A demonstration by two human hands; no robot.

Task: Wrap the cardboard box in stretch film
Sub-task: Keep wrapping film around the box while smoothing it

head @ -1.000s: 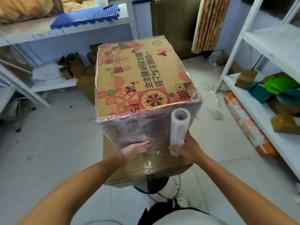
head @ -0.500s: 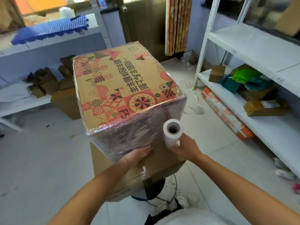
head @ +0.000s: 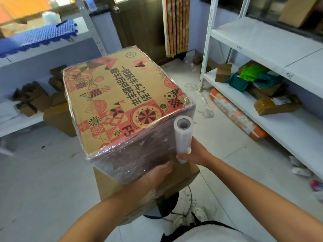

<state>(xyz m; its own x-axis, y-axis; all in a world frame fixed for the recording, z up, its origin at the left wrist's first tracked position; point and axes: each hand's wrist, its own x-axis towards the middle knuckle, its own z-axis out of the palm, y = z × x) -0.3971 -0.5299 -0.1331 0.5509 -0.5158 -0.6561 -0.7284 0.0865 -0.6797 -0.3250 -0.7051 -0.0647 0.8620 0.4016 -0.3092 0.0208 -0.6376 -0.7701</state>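
A cardboard box (head: 122,95) with red and black printed patterns stands in front of me, its sides covered in shiny stretch film. It rests on a plain brown carton (head: 111,182). My right hand (head: 195,152) grips the lower end of an upright white stretch film roll (head: 182,137) at the box's near right corner. My left hand (head: 157,173) lies flat with straight fingers against the film on the box's near side, just left of the roll.
White metal shelving (head: 262,42) with parcels runs along the right. An orange rolled bundle (head: 236,114) and film scraps lie on the floor beside it. Shelving with small cartons (head: 35,100) stands at the left. A door is behind.
My view has shifted, so the box sits more to the right and closer. The roll rose slightly in my right hand. My left hand stays pressed on the film.
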